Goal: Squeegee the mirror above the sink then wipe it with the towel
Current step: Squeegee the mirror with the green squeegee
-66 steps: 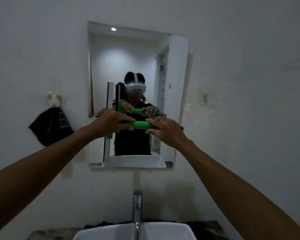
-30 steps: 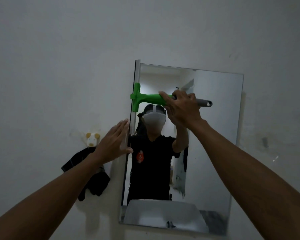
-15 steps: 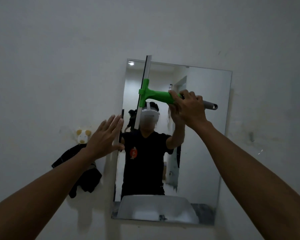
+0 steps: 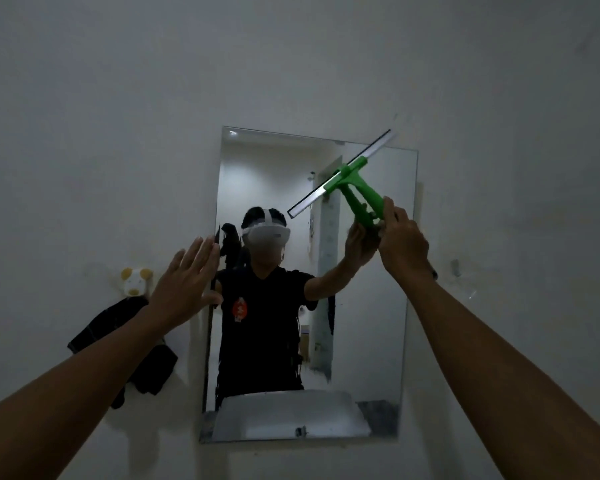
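A frameless rectangular mirror [image 4: 371,341] hangs on the white wall. My right hand [image 4: 403,242] grips the green handle of a squeegee [image 4: 355,187], whose metal blade lies tilted across the mirror's upper right, one end past the top edge. My left hand [image 4: 186,284] is flat with fingers spread, pressed at the mirror's left edge. A dark towel [image 4: 125,348] hangs on the wall to the left of the mirror, under a small animal-shaped hook [image 4: 136,276].
The sink shows only as a reflection at the bottom of the mirror. A small fitting [image 4: 456,267] sticks out of the wall right of the mirror. Bare white wall surrounds everything.
The squeegee has swept from the mirror's left edge to its upper right, and its blade has turned from upright to slanted. My left hand stays at the left edge.
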